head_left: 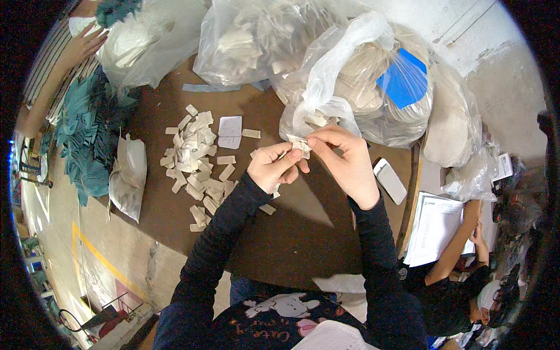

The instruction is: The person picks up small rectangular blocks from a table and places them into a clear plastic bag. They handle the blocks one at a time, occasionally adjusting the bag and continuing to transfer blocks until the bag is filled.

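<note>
Both hands meet above the middle of the brown table [280,251]. My left hand [273,166] pinches one end of a few small off-white fabric labels [300,143]. My right hand [344,160] grips the same labels from the other side with thumb and finger. Just beyond my hands, a clear plastic bag [335,109] stands with its mouth open and more labels visible inside. To the left of my hands, a loose pile of similar off-white labels [195,149] is spread over the table. Beside the pile lies a white card [230,132] with handwriting.
Large clear bags [251,44] of pale pieces line the far edge; one holds a blue sheet [403,79]. A white phone [389,181] lies at the right. Teal pieces [87,131] are heaped at the left. Co-workers' arms show at far left and at right, near papers [434,227].
</note>
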The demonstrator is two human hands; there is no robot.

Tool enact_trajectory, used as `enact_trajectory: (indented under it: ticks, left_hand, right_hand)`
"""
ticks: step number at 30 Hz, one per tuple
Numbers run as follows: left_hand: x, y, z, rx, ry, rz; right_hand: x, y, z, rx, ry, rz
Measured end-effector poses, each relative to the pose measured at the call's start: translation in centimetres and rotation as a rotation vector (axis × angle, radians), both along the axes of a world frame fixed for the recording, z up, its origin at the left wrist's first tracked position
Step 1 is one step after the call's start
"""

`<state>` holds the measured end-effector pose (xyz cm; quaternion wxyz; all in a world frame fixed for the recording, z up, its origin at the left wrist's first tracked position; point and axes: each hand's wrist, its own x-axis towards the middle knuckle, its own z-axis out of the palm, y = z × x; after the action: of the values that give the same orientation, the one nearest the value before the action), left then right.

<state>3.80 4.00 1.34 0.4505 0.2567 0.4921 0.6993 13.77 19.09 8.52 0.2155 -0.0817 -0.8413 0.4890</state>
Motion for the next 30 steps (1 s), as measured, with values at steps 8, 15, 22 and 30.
enact_trajectory:
  ticks: [8,15,22,30]
  left_hand:
    - [0.0,0.1,-0.3,-0.048,0.153,-0.004]
    - [0.1,0.1,0.9,-0.054,0.109,0.018]
    - [-0.3,0.0,-1.3,0.060,-0.100,-0.078]
    - [-0.4,0.3,0.8,0.308,-0.699,0.047]
  right_hand:
    - [0.4,0.5,0.7,0.055,-0.108,-0.083]
    - [0.0,2.2,0.4,0.375,0.085,-0.375]
    - [-0.1,-0.2,-0.5,0.264,0.089,-0.086]
    - [0.0,1.9,-0.4,0.647,0.128,-0.445]
